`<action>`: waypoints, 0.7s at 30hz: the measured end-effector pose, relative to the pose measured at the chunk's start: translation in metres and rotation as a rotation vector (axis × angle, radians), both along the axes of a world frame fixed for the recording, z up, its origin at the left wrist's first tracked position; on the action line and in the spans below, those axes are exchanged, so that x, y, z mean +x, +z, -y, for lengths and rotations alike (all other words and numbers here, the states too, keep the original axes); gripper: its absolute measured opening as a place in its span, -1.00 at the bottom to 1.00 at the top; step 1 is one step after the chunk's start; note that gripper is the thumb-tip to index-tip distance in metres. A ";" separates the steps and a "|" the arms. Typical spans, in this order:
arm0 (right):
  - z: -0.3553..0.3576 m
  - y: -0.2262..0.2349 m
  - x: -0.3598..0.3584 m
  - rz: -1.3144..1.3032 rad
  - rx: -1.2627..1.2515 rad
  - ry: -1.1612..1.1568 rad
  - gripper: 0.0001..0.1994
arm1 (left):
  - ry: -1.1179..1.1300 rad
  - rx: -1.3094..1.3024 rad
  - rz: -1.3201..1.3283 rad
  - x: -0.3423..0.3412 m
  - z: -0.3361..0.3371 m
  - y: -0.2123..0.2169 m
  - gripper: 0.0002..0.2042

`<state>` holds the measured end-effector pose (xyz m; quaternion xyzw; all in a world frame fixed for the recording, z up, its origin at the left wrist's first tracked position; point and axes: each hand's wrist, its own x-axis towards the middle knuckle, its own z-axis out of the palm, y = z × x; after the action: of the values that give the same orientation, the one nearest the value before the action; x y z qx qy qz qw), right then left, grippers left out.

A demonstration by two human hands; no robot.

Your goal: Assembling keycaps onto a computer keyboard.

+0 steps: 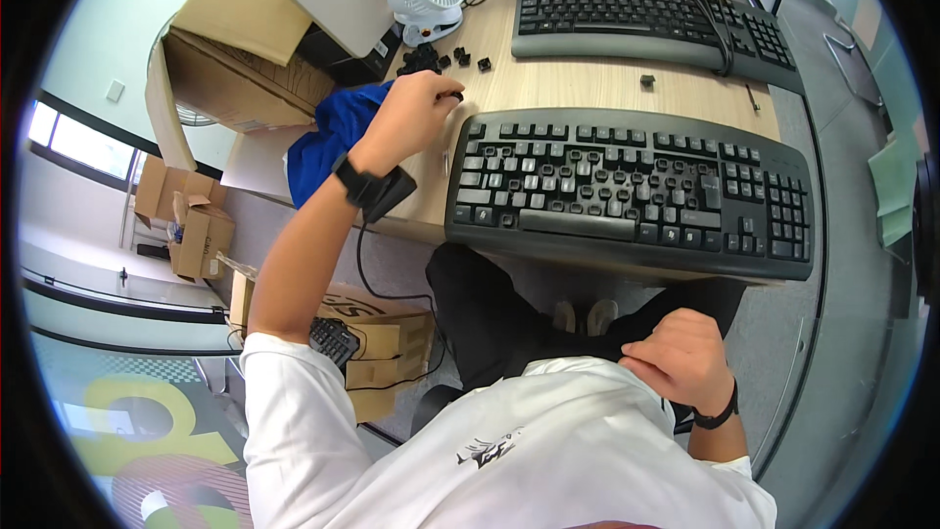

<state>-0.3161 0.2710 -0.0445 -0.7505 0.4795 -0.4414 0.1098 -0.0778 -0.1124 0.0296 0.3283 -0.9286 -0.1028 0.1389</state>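
Keyboard [632, 194], several keycaps missing, lies between two and three o'clock. Left hand [421, 110], toward eleven, pinches a small black piece [456, 96]; a slipping fingertip grip could lose it among loose black pieces [419, 59]. Right hand [681, 358] curls closed at four, seemingly empty. The seven-o'clock carton [372, 372] perhaps contains the black keypad [333, 341].

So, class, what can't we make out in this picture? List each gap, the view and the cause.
- Dark piece in the left hand, head view: exact kind unclear; small and partly covered by fingers.
- Inside the right hand, head view: hidden by its curled fingers.
- Black pile, head view: pieces too small and bunched to count.
- Blue cloth, head view: partly hidden behind the left forearm.
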 end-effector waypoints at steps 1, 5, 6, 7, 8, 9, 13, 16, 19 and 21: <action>0.001 -0.001 -0.003 0.005 -0.010 0.004 -0.86 | 0.026 0.071 -0.101 0.003 -0.011 0.005 -0.75; 0.010 0.001 -0.003 0.097 -0.072 -0.067 -0.86 | 0.043 0.975 -0.642 0.002 -0.105 0.053 -0.64; 0.016 0.005 -0.004 0.129 -0.125 -0.095 -0.85 | 0.015 1.035 -0.667 0.004 -0.125 0.054 -0.64; 0.021 0.012 -0.006 0.129 -0.124 -0.100 -0.83 | -0.015 1.096 -0.693 0.006 -0.144 0.055 -0.63; 0.024 0.019 -0.004 0.193 -0.078 -0.102 -0.82 | -0.029 1.184 -0.753 0.004 -0.163 0.053 -0.64; 0.030 0.024 -0.003 0.257 -0.039 -0.110 -0.80 | -0.051 1.269 -0.810 -0.001 -0.177 0.052 -0.64; 0.065 0.040 0.015 0.481 -0.214 -0.073 -0.69 | -0.095 1.407 -0.850 -0.007 -0.204 0.035 -0.65; 0.067 0.041 0.023 0.498 -0.243 -0.136 -0.63 | -0.115 1.465 -0.807 -0.011 -0.214 0.023 -0.68; 0.062 0.037 0.026 0.497 -0.209 -0.140 -0.61 | -0.097 1.455 -0.807 -0.010 -0.222 0.012 -0.72; 0.056 0.030 0.033 0.520 -0.214 -0.130 -0.64 | -0.083 1.434 -0.806 -0.010 -0.228 0.002 -0.74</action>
<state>-0.2831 0.2151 -0.0148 -0.5873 0.4328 -0.6732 0.1206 -0.0877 0.1152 0.0316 0.2405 -0.5277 -0.7859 0.2145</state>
